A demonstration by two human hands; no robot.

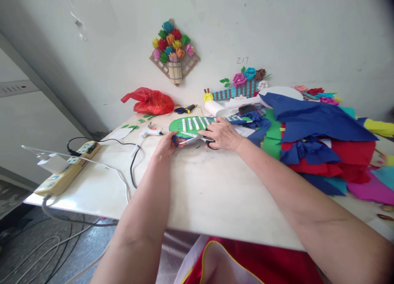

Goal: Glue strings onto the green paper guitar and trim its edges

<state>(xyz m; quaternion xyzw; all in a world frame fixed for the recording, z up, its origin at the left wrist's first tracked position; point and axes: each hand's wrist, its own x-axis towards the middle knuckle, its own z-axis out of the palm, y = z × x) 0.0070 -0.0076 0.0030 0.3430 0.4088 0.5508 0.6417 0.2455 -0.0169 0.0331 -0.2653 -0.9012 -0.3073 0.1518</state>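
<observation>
A green, rounded craft piece with rows of small white pieces on it lies on the white table, its narrower end to the right. My left hand grips its near left edge, with some dark blue material by the fingers. My right hand is closed on a pair of scissors. The blades point left along the near edge of the green piece, toward my left hand. Whether the blades touch the piece is hard to tell.
Left on the table are a white glue gun, a cord and a power strip. Behind lie a red plastic bag and yellow-black pliers. Blue, red and green paper is heaped at the right.
</observation>
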